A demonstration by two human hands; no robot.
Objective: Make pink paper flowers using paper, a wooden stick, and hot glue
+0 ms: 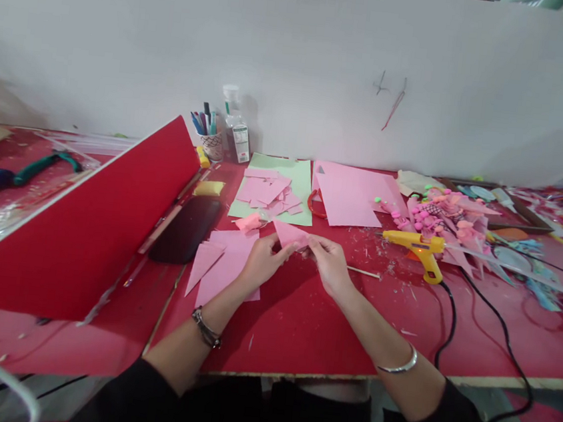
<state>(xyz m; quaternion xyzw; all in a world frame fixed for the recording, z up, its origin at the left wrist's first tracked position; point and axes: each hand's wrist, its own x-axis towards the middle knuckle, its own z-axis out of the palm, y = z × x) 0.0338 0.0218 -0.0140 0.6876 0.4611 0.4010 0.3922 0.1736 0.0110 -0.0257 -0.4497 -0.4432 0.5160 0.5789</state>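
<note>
Between my two hands is a piece of pink paper (pixel 289 233), folded or rolled to a point, held just above the red table. My left hand (pixel 265 261) pinches its left side, thumb toward the middle. On the other side, my right hand (pixel 330 264) grips the right edge with fingers closed. Flat pink sheets (pixel 230 263) lie beside my left wrist, with pink triangles (pixel 204 263) on top. A thin stick (pixel 363 272) lies just right of my right hand. Behind the hands, cut pink pieces (pixel 266 189) rest on a green sheet (pixel 303 173).
A yellow glue gun (pixel 421 249) with a black cord lies at right, before a pile of pink paper cones (pixel 454 222). At left stand a red board (pixel 104 219) and a dark phone-like slab (pixel 186 231). A pen cup (pixel 211 144) and bottle (pixel 237 129) stand by the wall.
</note>
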